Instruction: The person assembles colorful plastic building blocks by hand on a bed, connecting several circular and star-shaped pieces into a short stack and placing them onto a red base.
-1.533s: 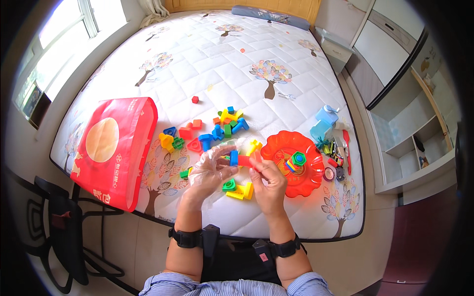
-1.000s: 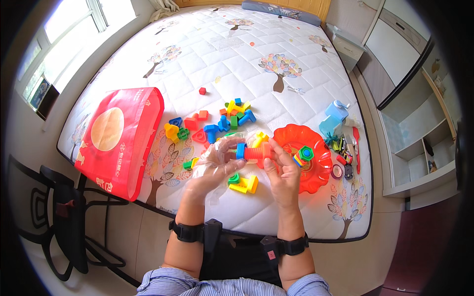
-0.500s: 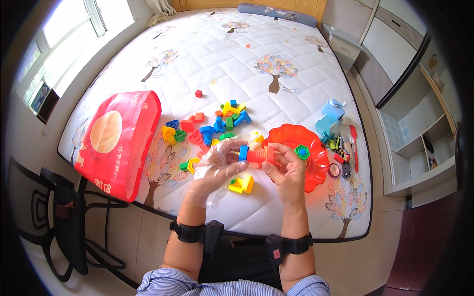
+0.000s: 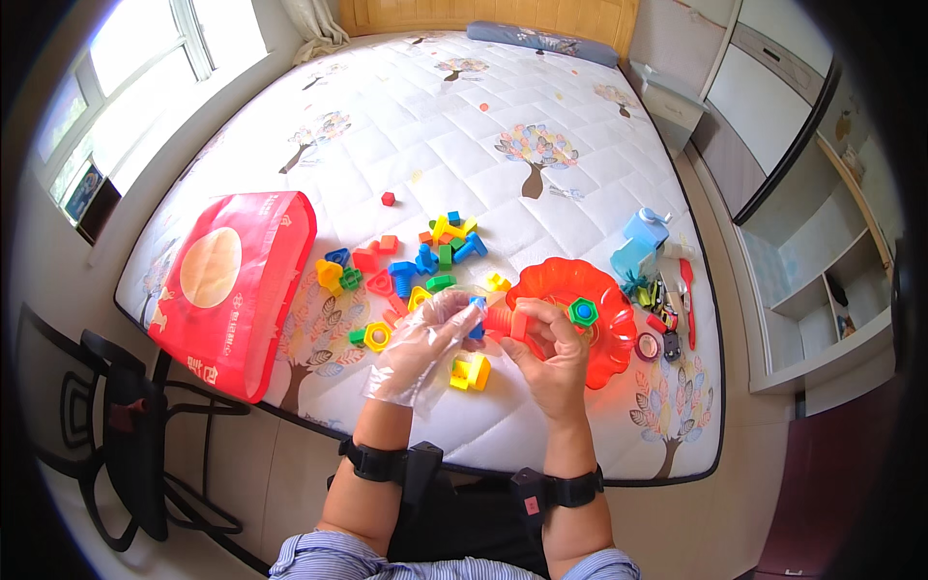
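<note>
My left hand (image 4: 418, 350), in a clear plastic glove, pinches a blue toy nut (image 4: 476, 320). From the other side, my right hand (image 4: 559, 362) grips the head of an orange-red toy bolt (image 4: 501, 320). The bolt's threaded end meets the nut; how far it passes through is hidden by my fingers. Just beyond my right hand, a green nut with a blue centre (image 4: 583, 312) lies over a red scalloped dish (image 4: 611, 360). A yellow toy piece (image 4: 470, 372) rests on the mattress below the nut.
Several coloured nuts, bolts and blocks (image 4: 445, 256) are scattered on the patterned mattress (image 4: 406, 126). A red bag (image 4: 232, 290) lies at the left. Right of the dish sit a light-blue container (image 4: 643, 237), a tape roll (image 4: 647, 346) and small items. A black chair (image 4: 130, 416) stands lower left.
My left fingers have shifted up over the blue nut, which now shows at a different angle. Both hands sit slightly farther left, still holding the nut and bolt together.
</note>
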The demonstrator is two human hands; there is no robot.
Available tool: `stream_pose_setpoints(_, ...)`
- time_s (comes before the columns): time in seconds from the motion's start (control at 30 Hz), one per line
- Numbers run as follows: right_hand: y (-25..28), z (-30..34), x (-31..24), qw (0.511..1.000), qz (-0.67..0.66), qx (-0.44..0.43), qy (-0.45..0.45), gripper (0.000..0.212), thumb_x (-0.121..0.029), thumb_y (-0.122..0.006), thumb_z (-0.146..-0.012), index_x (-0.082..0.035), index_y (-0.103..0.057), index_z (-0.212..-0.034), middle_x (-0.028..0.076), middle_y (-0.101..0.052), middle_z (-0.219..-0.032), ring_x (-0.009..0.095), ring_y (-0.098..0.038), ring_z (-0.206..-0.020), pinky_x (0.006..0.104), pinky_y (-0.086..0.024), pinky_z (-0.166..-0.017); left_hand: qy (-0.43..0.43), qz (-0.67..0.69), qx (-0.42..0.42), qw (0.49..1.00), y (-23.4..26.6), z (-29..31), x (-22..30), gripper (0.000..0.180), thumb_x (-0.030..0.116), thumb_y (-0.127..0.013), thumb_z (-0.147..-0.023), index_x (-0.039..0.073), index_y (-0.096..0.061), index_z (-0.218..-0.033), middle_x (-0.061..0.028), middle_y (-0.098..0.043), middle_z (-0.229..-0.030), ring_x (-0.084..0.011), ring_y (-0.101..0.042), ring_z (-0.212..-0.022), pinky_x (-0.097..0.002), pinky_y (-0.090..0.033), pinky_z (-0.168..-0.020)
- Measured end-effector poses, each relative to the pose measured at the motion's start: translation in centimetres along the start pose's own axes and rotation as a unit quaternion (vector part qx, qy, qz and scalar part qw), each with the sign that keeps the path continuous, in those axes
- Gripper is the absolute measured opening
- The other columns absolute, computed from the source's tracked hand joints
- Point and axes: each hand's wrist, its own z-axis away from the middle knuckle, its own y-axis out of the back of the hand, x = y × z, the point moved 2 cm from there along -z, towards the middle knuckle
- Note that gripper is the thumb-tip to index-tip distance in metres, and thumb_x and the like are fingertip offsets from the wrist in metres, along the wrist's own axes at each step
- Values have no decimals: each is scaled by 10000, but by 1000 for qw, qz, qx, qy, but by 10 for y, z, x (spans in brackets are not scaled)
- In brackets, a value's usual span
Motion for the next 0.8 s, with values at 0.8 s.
stream_pose_setpoints(0.8, 13, -5, 21, 966, -183, 25, -183, 488, -8, -1006, -1047, -18, -788, -1483, 85, -906, -1243, 141, -864, -1097, 289, -695, -982, -120, -140, -102, 978, 11, -16, -15, 732, 167, -983, -1137, 89, -642, -1780, -76, -778, -1515, -164, -795, -1317, -376, -678, -1154)
